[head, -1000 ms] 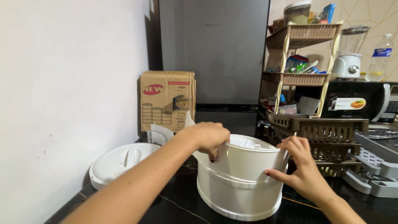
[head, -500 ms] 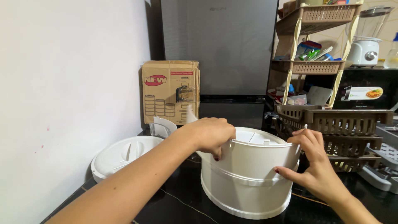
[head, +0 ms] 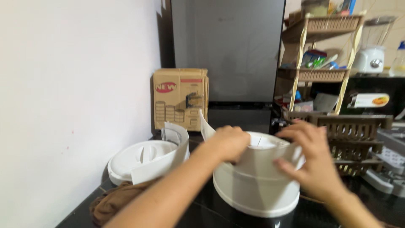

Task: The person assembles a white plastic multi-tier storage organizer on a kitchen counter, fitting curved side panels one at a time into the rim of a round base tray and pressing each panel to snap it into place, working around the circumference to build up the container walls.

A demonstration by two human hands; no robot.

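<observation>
A round white plastic container point(head: 255, 190) stands on a dark counter point(head: 371, 211), with a smaller white inner tub point(head: 263, 158) set inside it. My left hand point(head: 228, 143) grips the tub's rim on its left side. My right hand point(head: 310, 158) presses against the right side of the tub, fingers spread over its wall. Both hands are blurred by motion. A white lid point(head: 141, 158) lies to the left of the container with a curled sheet of white paper point(head: 175, 147) against it.
A cardboard box point(head: 181, 99) stands against the white wall beside a dark grey fridge point(head: 230, 55). A tan shelf rack point(head: 325, 74) with baskets and a blender point(head: 371, 57) fills the right. A brown cloth point(head: 114, 202) lies at the counter's near left.
My right hand has moved from the container's right edge up onto the tub's wall. The camera has shifted closer, and both hands now look blurred.
</observation>
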